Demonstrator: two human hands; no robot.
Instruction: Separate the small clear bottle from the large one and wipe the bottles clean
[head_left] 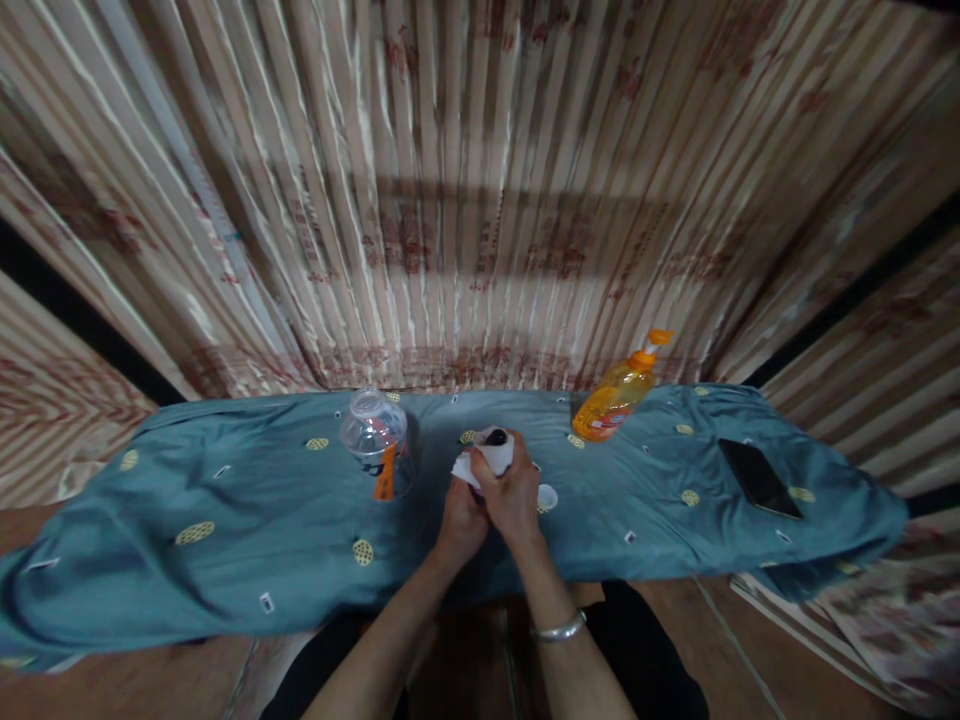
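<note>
Both hands meet over the front middle of the cloth-covered table. My left hand (463, 518) is closed around the lower part of an object with a round dark top (496, 437), most of which the fingers and a white tissue hide. With my right hand (516, 492), I press the white tissue (466, 468) against the side of that object, just under its top. Its exact kind cannot be made out. Beside the right hand lies a small round white lid (547, 496) on the cloth.
A clear plastic jar (373, 437) with an orange label stands left of my hands. To the right is an orange pump bottle (616, 398), with a black phone (759, 478) farther right. Blue-green cloth (277, 530) covers the table; a pleated curtain (480, 200) hangs behind.
</note>
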